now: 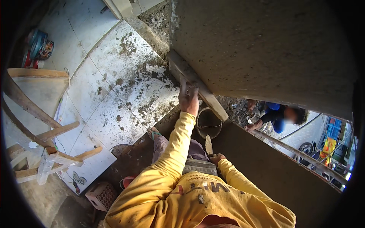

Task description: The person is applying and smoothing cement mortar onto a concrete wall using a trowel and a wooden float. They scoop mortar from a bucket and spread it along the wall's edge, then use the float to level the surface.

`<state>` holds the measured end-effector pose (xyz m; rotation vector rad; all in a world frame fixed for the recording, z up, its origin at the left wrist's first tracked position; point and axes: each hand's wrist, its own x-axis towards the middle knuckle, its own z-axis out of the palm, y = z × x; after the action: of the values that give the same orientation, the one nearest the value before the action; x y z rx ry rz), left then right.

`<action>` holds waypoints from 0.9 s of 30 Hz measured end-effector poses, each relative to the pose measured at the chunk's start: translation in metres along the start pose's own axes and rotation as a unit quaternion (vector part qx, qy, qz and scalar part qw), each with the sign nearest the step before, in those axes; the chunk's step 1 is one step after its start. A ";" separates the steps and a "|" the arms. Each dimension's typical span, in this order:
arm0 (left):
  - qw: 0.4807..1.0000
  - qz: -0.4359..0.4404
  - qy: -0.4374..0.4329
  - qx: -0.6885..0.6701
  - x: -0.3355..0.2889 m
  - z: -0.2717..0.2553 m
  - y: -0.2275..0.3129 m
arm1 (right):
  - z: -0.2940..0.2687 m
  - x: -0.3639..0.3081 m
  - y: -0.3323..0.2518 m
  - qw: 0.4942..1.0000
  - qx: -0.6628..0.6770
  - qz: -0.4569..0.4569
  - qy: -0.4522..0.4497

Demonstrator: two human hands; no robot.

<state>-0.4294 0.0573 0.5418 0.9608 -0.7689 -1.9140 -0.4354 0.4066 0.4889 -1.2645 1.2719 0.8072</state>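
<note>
Nearest us, our right hand (217,157) closes its fingers on a trowel (208,144), blade pointing up toward the bucket (208,123). Farther out, our left hand (189,99) grips a wooden float (197,85) pressed flat on the plastered wall (266,49), its long axis slanting from upper left to lower right, above the bucket.

A building site: fresh plastered wall (266,49), mortar-spattered floor tiles (125,87), a mortar bucket (208,123), wooden scaffold (42,148).
</note>
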 end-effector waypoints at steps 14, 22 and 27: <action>0.998 -0.040 0.031 0.047 0.011 -0.006 -0.005 | -0.032 0.007 -0.006 0.926 0.329 0.105 0.152; 0.971 -0.231 0.055 -0.005 0.084 -0.083 -0.084 | -0.019 -0.004 -0.013 0.949 0.280 0.091 0.110; 0.978 -0.197 0.064 -0.020 0.056 -0.055 -0.057 | -0.006 -0.013 -0.013 0.947 0.293 0.120 0.057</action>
<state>-0.4260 0.0260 0.4498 1.2698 -0.4870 -2.1665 -0.4267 0.4009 0.5054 -0.6905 1.6297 0.4655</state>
